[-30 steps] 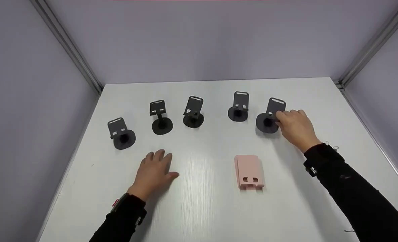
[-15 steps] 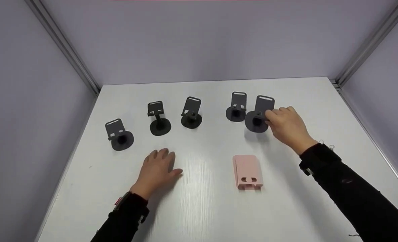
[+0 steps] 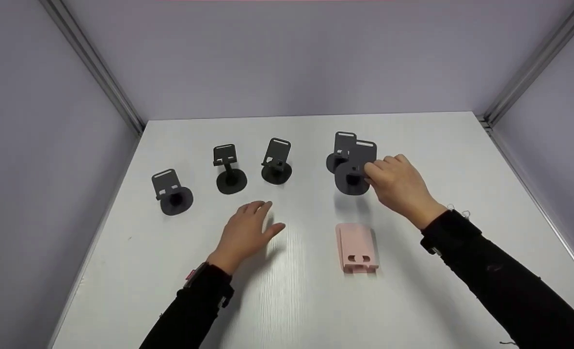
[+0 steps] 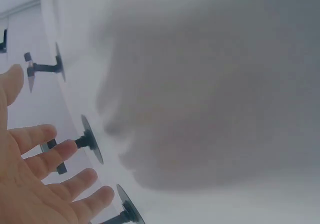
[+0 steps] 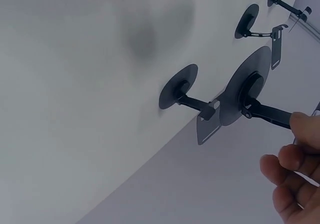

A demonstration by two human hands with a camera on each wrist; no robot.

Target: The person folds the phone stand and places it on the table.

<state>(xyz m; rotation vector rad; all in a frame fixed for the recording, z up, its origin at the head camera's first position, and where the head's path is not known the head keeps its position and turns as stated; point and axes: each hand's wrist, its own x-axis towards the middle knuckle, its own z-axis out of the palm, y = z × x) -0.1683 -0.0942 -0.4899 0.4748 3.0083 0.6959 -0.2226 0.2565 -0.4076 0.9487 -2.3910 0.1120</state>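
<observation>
My right hand (image 3: 397,186) pinches a black phone stand (image 3: 363,155) by its right side. That stand is lifted off the table, its shadow falling below it, and in the head view it partly covers another black phone stand (image 3: 344,141). In the right wrist view the held stand's round base (image 5: 247,86) faces the table, its stem running to the thumb. My left hand (image 3: 246,232) hovers over the table with fingers spread, holding nothing. A pink folded phone stand (image 3: 357,246) lies flat nearer me, below the held stand.
Three more black phone stands stand left of centre: one at the far left (image 3: 173,193), one beside it (image 3: 229,169) and one nearer the middle (image 3: 276,162). The white table (image 3: 287,295) is bounded by grey panels (image 3: 287,58) at the back and sides.
My right hand has carried the held phone stand leftward and off the table, in front of its neighbour. My left hand has shifted to the right and forward. The other stands are unmoved.
</observation>
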